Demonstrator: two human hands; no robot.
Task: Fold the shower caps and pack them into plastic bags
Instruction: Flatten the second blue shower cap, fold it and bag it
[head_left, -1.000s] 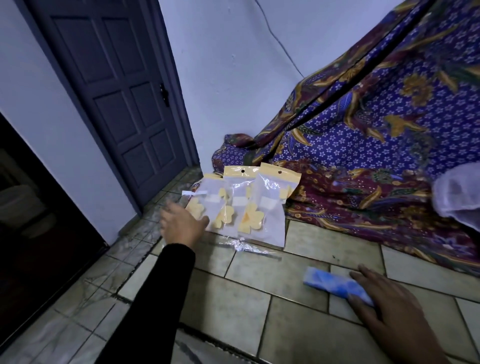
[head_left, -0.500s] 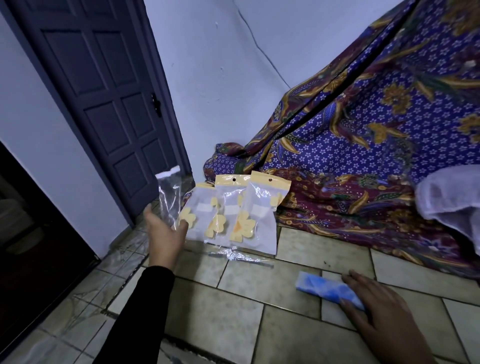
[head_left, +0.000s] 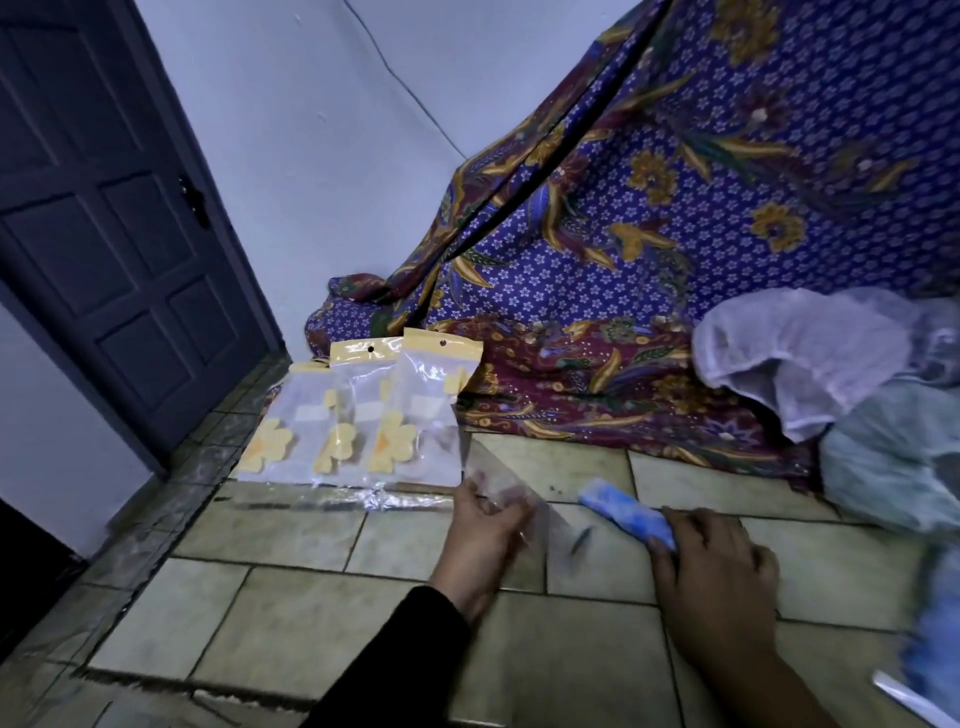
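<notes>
Cap (head_left: 626, 512), blue and folded into a tight strip, lies on the tiles (head_left: 291, 603) right of centre. The right hand (head_left: 717, 571) has its fingers bent over the near end, holding it down. The left hand (head_left: 485, 530), low in the middle of the frame, pinches a clear bag (head_left: 506, 486) between thumb and fingers. The bag is blurred, and I can't tell whether its mouth is open. Bag and cap are near each other but apart, so this cap is folded and not yet packed. I'd say the next job is getting the strip into that bag. Three packs (head_left: 363, 410) with yellow tops lean against the cloth (head_left: 727, 182) at centre left; whether they hold caps I can't make out. At the right edge sits a pile (head_left: 795, 358) of loose caps, white and pale green, unfolded, so plenty looks left to do.
</notes>
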